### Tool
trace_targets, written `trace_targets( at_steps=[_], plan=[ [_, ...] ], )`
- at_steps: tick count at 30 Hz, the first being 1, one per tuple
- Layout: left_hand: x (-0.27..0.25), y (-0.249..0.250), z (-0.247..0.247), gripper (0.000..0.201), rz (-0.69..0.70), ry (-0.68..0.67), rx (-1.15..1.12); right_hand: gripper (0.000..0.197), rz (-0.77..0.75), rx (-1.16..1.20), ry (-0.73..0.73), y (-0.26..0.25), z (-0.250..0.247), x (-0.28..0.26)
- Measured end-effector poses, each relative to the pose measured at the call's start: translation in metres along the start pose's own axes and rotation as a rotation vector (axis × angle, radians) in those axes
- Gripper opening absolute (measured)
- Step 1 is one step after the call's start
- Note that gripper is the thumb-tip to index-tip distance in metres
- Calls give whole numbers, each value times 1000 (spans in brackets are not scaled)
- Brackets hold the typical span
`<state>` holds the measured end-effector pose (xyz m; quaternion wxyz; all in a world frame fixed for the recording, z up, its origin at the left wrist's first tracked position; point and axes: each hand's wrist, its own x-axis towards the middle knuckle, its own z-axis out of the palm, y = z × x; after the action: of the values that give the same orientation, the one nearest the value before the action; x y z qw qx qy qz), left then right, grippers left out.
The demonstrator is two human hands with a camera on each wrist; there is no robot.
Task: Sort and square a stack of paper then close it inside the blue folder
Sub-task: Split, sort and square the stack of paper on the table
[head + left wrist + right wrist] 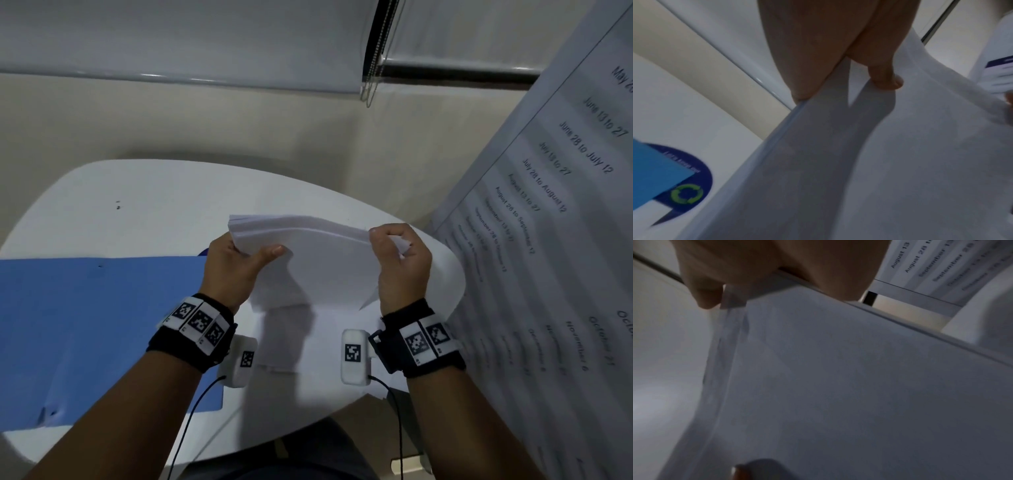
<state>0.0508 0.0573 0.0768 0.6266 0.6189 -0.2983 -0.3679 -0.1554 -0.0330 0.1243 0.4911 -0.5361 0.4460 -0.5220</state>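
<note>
A stack of white paper (329, 260) is held up on edge above the round white table (137, 212), bowed along its top. My left hand (236, 263) grips its left side, thumb across the front sheet. My right hand (400, 260) grips the right side with curled fingers. The blue folder (96, 329) lies open and flat on the table's left half, beside my left wrist. In the left wrist view my thumb (885, 79) presses the paper (900, 162), with a corner of the folder (653, 175) at lower left. In the right wrist view my fingers (711, 295) curl over the paper (838, 378).
A large printed sheet of date ranges (555, 212) hangs at the right, close to my right hand. A window blind with a bead chain (373, 68) lies beyond the table. A dark blue sticker with a green recycling mark (688, 193) shows under the folder corner.
</note>
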Motion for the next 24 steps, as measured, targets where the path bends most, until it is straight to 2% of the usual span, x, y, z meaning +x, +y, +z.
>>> trace_targets(
  at_steps=[2, 5, 12, 16, 18, 21, 24],
  plan=[
    [-1, -1, -2, 46, 18, -15, 5, 18, -21, -2, 21, -2, 1, 1],
    [-2, -5, -2, 61, 27, -21, 36, 5, 10, 1, 56, -1, 7, 5],
    [3, -10, 3, 61, 10, -25, 41, 12, -23, 11, 94, 0, 11, 8],
    [5, -11, 7, 36, -40, -10, 10, 19, 54, 9, -13, 6, 5, 7],
    [5, -10, 8, 27, -33, 0, -10, 29, 35, -39, -61, 5, -1, 4],
    [3, -10, 3, 30, -18, -27, -10, 26, 19, -119, -121, 7, -8, 4],
    [0, -14, -2, 40, -54, -61, 40, 28, 121, -131, -213, 15, -9, 3]
  ],
)
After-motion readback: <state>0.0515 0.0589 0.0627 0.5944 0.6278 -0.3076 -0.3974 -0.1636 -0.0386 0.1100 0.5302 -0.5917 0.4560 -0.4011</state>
